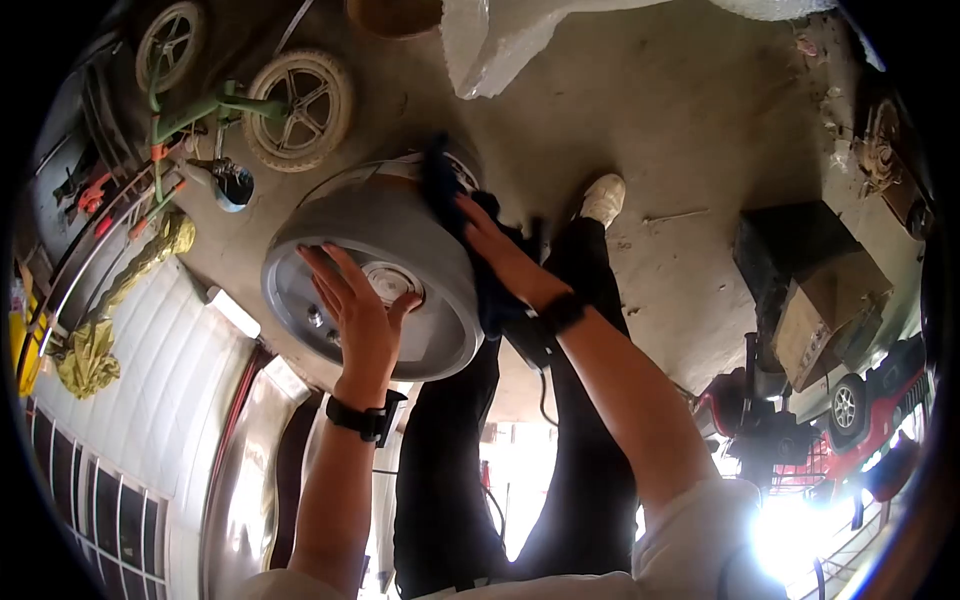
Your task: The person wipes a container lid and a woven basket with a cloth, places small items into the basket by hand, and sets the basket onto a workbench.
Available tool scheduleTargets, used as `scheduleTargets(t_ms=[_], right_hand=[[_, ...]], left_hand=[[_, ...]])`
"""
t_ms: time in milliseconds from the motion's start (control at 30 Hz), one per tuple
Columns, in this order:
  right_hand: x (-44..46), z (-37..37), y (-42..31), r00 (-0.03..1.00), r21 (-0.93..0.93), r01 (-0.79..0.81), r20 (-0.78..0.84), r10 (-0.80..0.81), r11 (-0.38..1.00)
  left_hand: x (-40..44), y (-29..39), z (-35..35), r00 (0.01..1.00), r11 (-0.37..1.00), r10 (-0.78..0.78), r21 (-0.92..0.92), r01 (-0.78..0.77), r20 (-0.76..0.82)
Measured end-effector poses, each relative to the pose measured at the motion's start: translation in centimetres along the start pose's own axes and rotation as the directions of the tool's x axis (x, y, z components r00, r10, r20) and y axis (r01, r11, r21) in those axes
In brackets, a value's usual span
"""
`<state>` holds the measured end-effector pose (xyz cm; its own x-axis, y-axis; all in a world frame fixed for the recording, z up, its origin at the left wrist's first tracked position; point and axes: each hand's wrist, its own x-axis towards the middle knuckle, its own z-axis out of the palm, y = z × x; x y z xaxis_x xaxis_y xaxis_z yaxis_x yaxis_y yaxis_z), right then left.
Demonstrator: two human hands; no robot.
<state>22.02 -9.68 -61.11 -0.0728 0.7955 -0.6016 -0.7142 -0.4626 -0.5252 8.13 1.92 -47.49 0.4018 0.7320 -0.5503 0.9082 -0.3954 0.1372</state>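
Observation:
A large grey metal drum (450, 270) stands tilted in front of the legs, its round end with a central disc and a small fitting facing the camera. My left hand (358, 305) lies on that end near the disc, fingers spread, with nothing in it. At the drum's right side, my right hand (505, 258) holds a dark blue cloth (440, 185) against the curved wall. Part of the cloth hangs beside the drum, and the hand partly covers it.
A green bike (230, 103) with pale wheels is at upper left. Clear plastic wrap (490, 45) lies at the top. A dark box (790, 260) and a cardboard piece (820, 320) sit at right, near a red toy car (885, 400). A shoe (603, 200) is on the floor.

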Motion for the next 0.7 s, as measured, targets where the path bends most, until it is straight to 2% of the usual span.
scheduleTargets(t_ms=[33, 133, 267, 367, 467, 533, 567, 600, 700], right_hand=[[-1.5, 0.3, 0.8, 0.998, 0.109, -0.038, -0.040, 0.042, 0.993], [-3.2, 2.4, -3.5, 0.997, -0.110, -0.056, -0.050, 0.051, 0.992], [2.0, 0.8, -3.4, 0.993, -0.285, 0.115, 0.062, -0.102, 0.952], [6.4, 0.1, -2.3, 0.970, -0.464, 0.241, 0.094, -0.223, 0.853], [5.6, 0.2, -2.4, 0.977, -0.490, 0.163, -0.037, -0.208, 0.856], [3.6, -0.4, -3.8, 0.993, -0.479, 0.007, -0.102, -0.064, 0.878], [2.3, -0.9, -5.4, 0.978, -0.346, -0.188, -0.154, 0.142, 0.919], [1.0, -1.0, -7.3, 0.919, -0.204, -0.383, -0.181, 0.350, 0.901], [-2.3, 0.6, -13.3, 0.947, 0.026, -0.239, -0.214, 0.239, 0.971]], left_hand=[[0.0, 0.0, 0.0, 1.000, 1.000, -0.010, -0.003, 0.010, 0.013], [0.6, 0.3, 0.2, 0.999, 0.999, -0.043, -0.031, 0.044, 0.017], [0.4, 0.1, 0.3, 1.000, 1.000, -0.020, -0.002, 0.020, 0.009], [0.4, 0.2, 0.4, 0.999, 0.999, -0.045, 0.009, 0.044, 0.013], [0.5, 0.7, 0.0, 0.999, 0.994, -0.045, 0.098, 0.045, -0.001], [0.5, 0.4, 0.2, 0.999, 0.998, -0.030, 0.061, 0.032, -0.032], [0.4, 0.5, 0.2, 0.999, 0.998, -0.028, 0.048, 0.030, -0.043], [0.3, 0.5, 0.2, 0.998, 0.999, -0.029, 0.033, 0.030, -0.053], [0.2, 0.4, 0.0, 0.998, 1.000, -0.016, -0.010, 0.015, -0.059]])
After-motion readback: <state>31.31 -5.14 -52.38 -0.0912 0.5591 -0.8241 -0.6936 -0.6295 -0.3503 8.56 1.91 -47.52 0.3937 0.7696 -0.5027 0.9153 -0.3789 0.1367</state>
